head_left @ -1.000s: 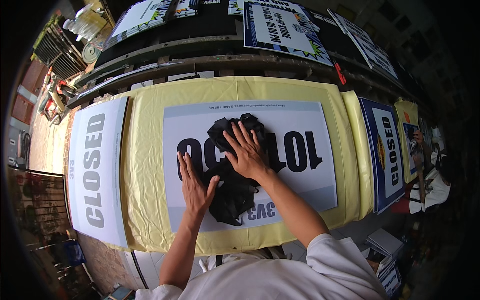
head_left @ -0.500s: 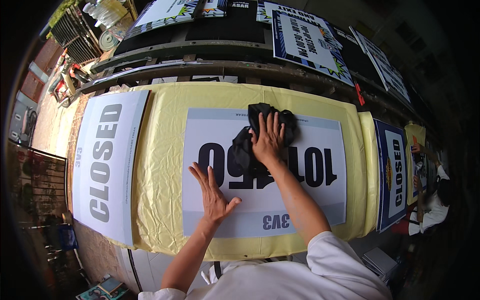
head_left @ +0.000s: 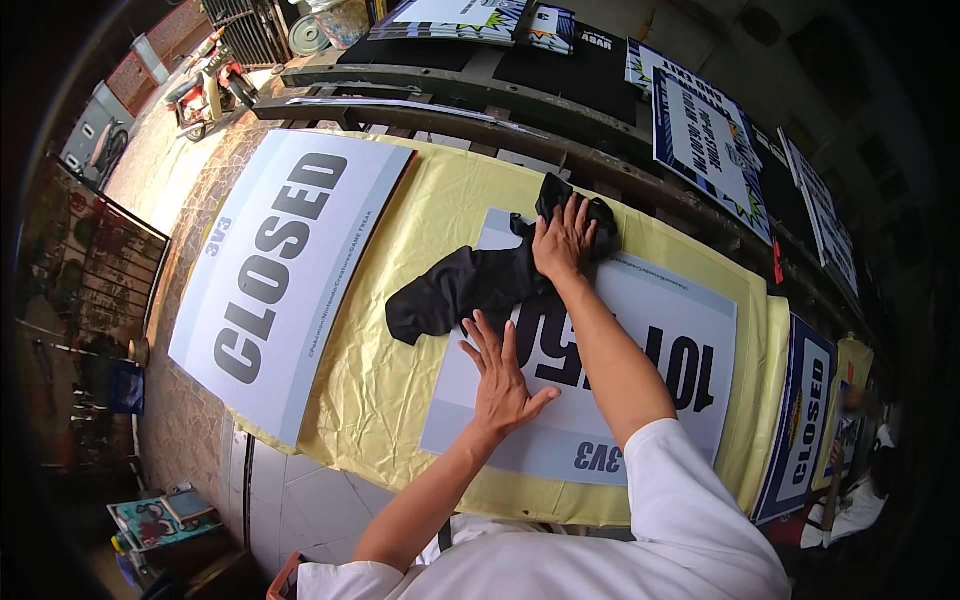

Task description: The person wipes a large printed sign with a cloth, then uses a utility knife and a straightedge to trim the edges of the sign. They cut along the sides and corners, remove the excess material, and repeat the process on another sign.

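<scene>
A white printed board with large dark numerals lies on a yellow padded surface in front of me. My right hand presses fingers-spread on a crumpled black cloth at the board's far edge. The cloth stretches leftward past the board onto the yellow padding. My left hand rests with outspread fingers on the board, just below the cloth's lower edge.
Printed boards lie left and right. Beyond, dark metal rails and black padded tables carry more signs. A person is at far right. A motorbike stands outside at upper left.
My right hand has moved toward the far edge with the cloth, which now stretches out to the left. My left hand stays outspread. My view has swung, shifting the scene rightward.
</scene>
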A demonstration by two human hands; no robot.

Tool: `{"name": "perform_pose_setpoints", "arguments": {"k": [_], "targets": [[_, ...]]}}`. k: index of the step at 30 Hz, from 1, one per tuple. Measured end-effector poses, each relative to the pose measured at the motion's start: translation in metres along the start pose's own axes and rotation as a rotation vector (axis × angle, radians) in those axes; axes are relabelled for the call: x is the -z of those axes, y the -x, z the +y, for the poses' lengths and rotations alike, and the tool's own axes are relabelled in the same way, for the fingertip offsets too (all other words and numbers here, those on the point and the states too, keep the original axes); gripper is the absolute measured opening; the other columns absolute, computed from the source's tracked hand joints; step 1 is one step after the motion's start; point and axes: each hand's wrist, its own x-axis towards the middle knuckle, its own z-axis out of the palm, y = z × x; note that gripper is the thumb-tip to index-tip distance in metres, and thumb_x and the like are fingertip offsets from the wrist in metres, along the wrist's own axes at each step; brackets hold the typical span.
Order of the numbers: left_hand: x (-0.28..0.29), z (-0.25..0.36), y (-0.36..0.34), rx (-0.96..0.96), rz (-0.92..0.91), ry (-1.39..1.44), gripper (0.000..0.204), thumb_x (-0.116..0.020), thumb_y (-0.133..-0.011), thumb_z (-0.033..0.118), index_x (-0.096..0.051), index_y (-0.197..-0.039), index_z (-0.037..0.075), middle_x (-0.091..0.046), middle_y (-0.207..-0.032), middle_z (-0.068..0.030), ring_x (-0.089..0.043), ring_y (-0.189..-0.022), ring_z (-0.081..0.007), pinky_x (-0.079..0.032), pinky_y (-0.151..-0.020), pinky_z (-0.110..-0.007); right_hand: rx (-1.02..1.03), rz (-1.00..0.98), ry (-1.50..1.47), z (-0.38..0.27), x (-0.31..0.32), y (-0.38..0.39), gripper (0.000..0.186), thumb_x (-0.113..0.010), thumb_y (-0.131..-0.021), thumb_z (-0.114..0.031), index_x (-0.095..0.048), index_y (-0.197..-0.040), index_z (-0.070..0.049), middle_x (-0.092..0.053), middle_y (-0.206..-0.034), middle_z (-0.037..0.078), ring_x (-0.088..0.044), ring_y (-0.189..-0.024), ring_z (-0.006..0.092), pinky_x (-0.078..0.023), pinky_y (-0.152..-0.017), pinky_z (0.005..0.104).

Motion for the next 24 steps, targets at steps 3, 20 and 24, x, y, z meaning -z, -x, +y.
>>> {"name": "perform_pose_setpoints", "arguments": {"k": [3, 20, 24], "targets": [[0.002, -0.005, 0.001, 0.003, 0.124, -0.011, 0.123, -0.046, -0.087, 0.088, 0.005, -0.167, 0.011, 0.022, -0.167, -0.0351, 0.023, -0.153, -0.0562, 0.013, -0.114, -0.076, 0.374, -0.049, -0.1, -0.059, 0.002, 0.059, 0.06, -0.053, -0.103, -0.036, -0.05, -0.149, 0.001, -0.027, -0.17, 0.02, -0.016, -0.159, 0.0391, -0.015, -0.126, 0.0611], [0.011, 0.0, -0.004, 0.041, 0.028, -0.061, 0.12, -0.048, -0.088, 0.085, 0.0, -0.167, 0.009, 0.016, -0.168, -0.0357, 0.019, -0.152, -0.0591, 0.011, -0.113, -0.078, -0.126, 0.008, 0.258, 0.176, 0.086, 0.082, 0.061, -0.042, -0.108, -0.04, -0.04, -0.16, -0.008, -0.022, -0.172, 0.016, -0.012, -0.16, 0.0382, -0.011, -0.126, 0.0618], [0.005, 0.001, -0.004, 0.011, 0.021, -0.014, 0.121, -0.05, -0.088, 0.085, 0.002, -0.167, 0.009, 0.017, -0.167, -0.037, 0.022, -0.152, -0.0585, 0.014, -0.111, -0.079, -0.441, -0.112, 0.51, 0.262, 0.128, 0.115, 0.067, -0.033, -0.111, -0.047, -0.043, -0.155, 0.002, -0.014, -0.174, 0.015, -0.009, -0.161, 0.0374, -0.013, -0.126, 0.0632]]}}
